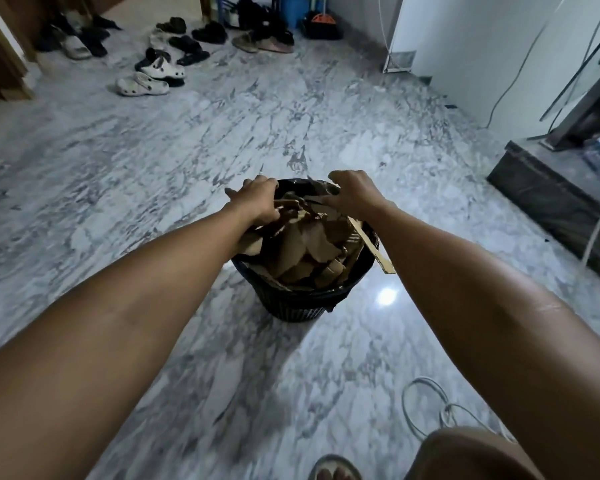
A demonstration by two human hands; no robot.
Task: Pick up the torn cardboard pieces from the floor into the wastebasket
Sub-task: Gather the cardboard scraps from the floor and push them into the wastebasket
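Observation:
A black mesh wastebasket (302, 303) with a dark liner stands on the marble floor in the middle of the view. It is heaped with torn brown cardboard pieces (309, 254); one long strip (373, 249) sticks out over the right rim. My left hand (257, 199) grips the far left rim, its fingers curled over the edge and touching the cardboard. My right hand (352, 195) rests on the far right rim with the fingers bent down onto the pieces. No loose cardboard shows on the floor around the basket.
Several shoes and white clogs (153, 76) lie at the back left. A dark stone step (548, 192) with a glass railing runs along the right. A white cable (426, 407) loops on the floor near my sandalled foot (333, 471). A white appliance (465, 46) stands at the back right.

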